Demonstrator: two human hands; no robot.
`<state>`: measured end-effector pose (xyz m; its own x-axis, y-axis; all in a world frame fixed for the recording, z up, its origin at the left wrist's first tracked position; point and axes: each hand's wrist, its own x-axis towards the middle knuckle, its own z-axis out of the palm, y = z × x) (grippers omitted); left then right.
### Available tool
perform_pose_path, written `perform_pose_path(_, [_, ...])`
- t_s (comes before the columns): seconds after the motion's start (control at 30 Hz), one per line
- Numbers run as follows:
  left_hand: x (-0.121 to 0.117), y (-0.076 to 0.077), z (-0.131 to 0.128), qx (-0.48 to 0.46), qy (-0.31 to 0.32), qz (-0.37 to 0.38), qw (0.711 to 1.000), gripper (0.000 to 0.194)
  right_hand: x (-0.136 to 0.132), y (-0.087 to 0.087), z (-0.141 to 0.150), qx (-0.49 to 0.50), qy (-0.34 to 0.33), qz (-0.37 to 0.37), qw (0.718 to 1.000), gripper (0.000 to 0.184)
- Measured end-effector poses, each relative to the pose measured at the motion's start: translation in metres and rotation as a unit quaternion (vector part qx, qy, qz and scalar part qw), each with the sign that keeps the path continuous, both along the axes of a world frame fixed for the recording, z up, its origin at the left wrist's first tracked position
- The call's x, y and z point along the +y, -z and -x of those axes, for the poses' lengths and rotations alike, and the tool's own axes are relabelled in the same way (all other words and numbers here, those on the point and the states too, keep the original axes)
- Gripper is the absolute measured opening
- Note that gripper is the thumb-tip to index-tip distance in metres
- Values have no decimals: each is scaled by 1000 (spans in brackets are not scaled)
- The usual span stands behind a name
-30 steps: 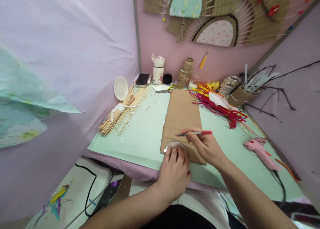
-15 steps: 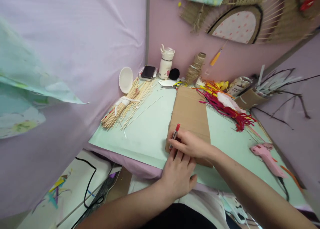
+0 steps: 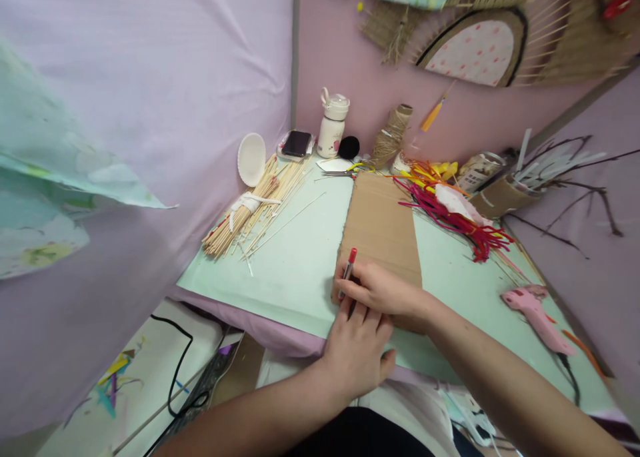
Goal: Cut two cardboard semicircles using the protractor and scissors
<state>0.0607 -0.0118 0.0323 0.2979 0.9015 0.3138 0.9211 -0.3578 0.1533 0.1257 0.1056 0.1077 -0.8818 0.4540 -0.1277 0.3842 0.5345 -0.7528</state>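
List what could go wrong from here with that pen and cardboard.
1. The pen in the right hand is right by the fingers of the left hand, so it might mark them.
2. The cardboard has its near end close to the edge of the table and could shift under the hands.
3. The glue gun lies near the right forearm; an outward sweep might knock it.

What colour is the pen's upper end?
The pen's upper end is red, showing best in the head view.
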Motion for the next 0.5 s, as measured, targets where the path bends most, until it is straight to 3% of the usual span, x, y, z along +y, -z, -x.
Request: perform_pose_path(0.5, [1, 2, -1, 19, 0, -6, 1000, 55, 7, -1, -1, 4, 4, -6, 1000, 23])
